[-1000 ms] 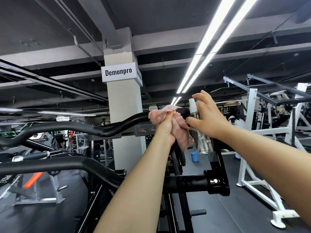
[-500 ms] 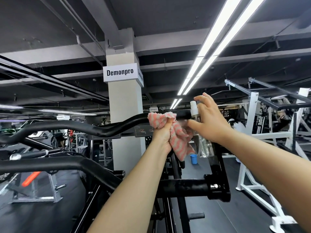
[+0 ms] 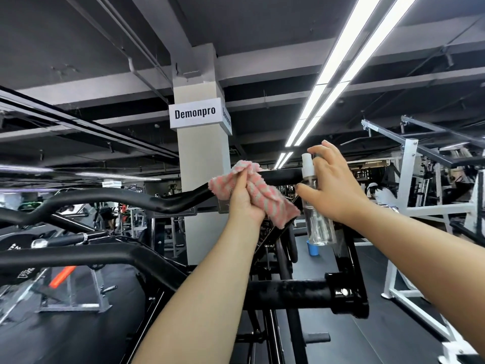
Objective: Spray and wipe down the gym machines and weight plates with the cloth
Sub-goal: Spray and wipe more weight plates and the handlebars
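Barely shifted: your left hand (image 3: 245, 203) still bunches the soft, light cloth (image 3: 258, 191) on the black bar (image 3: 147, 199); your right hand (image 3: 333, 187) still grips the slick clear spray bottle (image 3: 316, 219) mid-body, finger over nozzle.

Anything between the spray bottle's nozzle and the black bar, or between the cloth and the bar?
Nothing visible. The right hand holds the spray bottle right at the black bar, and the left hand already holds the cloth against it.

Left hand (image 3: 245, 203) clutching cloth (image 3: 253, 191) on, seemingly, black bar (image 3: 147, 199); right hand (image 3: 333, 186) round spray bottle (image 3: 316, 219).
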Motion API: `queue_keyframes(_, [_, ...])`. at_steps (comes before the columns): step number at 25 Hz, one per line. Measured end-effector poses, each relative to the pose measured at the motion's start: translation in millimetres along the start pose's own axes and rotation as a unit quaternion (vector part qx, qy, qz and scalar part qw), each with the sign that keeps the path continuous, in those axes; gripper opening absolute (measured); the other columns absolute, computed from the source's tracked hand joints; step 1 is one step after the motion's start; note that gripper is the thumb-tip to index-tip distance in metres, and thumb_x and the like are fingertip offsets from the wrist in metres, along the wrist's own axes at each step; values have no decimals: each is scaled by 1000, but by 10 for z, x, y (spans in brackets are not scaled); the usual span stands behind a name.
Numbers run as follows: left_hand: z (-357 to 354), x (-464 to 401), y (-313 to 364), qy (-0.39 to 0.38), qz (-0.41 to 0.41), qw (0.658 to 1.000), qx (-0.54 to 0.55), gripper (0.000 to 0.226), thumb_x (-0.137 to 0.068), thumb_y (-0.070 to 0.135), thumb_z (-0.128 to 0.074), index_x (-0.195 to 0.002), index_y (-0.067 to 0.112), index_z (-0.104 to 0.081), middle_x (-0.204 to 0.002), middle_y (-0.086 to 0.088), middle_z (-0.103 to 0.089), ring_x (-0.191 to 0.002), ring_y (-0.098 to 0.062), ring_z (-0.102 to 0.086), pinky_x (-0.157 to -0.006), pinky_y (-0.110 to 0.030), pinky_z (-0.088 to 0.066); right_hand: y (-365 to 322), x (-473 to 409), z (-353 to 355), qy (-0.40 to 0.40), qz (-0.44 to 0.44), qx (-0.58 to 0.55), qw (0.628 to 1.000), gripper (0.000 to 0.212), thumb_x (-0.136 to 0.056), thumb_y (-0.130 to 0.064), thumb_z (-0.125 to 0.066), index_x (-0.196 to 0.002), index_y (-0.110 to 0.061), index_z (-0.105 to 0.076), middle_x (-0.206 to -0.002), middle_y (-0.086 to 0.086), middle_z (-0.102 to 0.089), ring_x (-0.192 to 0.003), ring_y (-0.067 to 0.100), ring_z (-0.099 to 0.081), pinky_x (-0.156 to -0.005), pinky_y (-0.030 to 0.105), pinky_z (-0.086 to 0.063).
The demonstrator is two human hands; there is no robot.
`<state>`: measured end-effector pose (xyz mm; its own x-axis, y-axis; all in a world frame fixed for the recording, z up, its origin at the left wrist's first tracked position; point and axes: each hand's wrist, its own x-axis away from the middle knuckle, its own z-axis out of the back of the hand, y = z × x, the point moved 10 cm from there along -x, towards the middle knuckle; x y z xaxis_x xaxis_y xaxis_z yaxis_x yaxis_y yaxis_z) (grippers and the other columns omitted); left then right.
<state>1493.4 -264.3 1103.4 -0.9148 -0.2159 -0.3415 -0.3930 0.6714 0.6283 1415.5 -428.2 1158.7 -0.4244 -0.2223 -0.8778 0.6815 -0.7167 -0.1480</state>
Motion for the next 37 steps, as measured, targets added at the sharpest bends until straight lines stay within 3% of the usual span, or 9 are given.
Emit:
queue_keyframes(8, [248,-179,5,50,3,993,-109,54,-70,43,-77,-101,4,-58,-79,-10,-65,-65,-23,-63,-70,-37,-54,25,-19,-7,4,3,6,1000,32,-81,-34,-56,-82,-3,-50,-144,10,-35,-144,20,-9,-115,34,-11])
queue_keyframes(11, [285,-167,33,14,-1,987,-158,47,-57,45,-84,-77,9,-60,-58,-8,-57,-50,-19,-57,-68,-34,-53,29,-8,-4,8,3,-2,1000,34,-80,-38,-53,-80,-5,-47,-143,9,-36,-144,19,-9,-114,33,-12])
queue_keyframes(13, [367,-76,44,23,5,985,-171,30,-78,34,-74,-63,13,-59,-49,-5,-56,-49,-16,-59,-62,-29,-53,12,-8,3,14,5,-3,1000,27,-82,-29,-60,-80,-6,-45,-143,10,-36,-144,19,-9,-113,30,-11])
queue_keyframes(15, [444,-17,23,-3,31,987,-157,40,-92,40,-55,-73,6,-66,-57,-10,-62,-59,-17,-67,-58,-26,-55,5,-8,10,22,10,0,1000,25,-82,-24,-62,-82,-6,-45,-143,10,-37,-144,20,-10,-112,29,-11])
queue_keyframes(18, [550,34,211,-22,38,996,-74,70,-89,63,-41,-77,-1,-67,-79,-16,-66,-71,-22,-69,-79,-33,-54,18,-6,7,28,6,-2,1000,23,-82,-23,-62,-85,-5,-49,-143,8,-36,-143,18,-10,-112,28,-11])
queue_keyframes(21, [363,85,413,12,-2,999,-33,48,-88,58,-48,-75,12,-54,-55,-4,-59,-63,-18,-60,-103,-44,-41,12,-9,21,32,2,-4,999,21,-83,-23,-61,-89,-6,-49,-144,7,-35,-143,16,-10,-111,26,-10])
queue_keyframes(25, [396,78,384,149,-28,988,-11,44,-84,53,-60,-82,10,-52,-68,-3,-60,-68,-18,-57,-91,-39,-47,23,-16,24,27,0,7,1000,25,-83,-25,-61,-92,-4,-52,-145,7,-35,-144,16,-9,-113,27,-10])
queue_keyframes(28, [522,-2,389,166,-20,985,-48,52,-81,58,-60,-88,7,-53,-83,-7,-62,-74,-21,-60,-86,-35,-48,4,-8,36,25,0,4,1000,23,-84,-24,-61,-87,-7,-45,-144,7,-35,-144,17,-9,-113,28,-11])
queue_keyframes(37, [733,166,419,197,13,968,-156,53,-82,58,-58,-83,5,-50,-75,-4,-56,-79,-23,-57,-77,-35,-46,-6,2,31,20,-3,11,1000,27,-83,-23,-61,-91,1,-53,-143,9,-36,-143,17,-10,-113,29,-10])
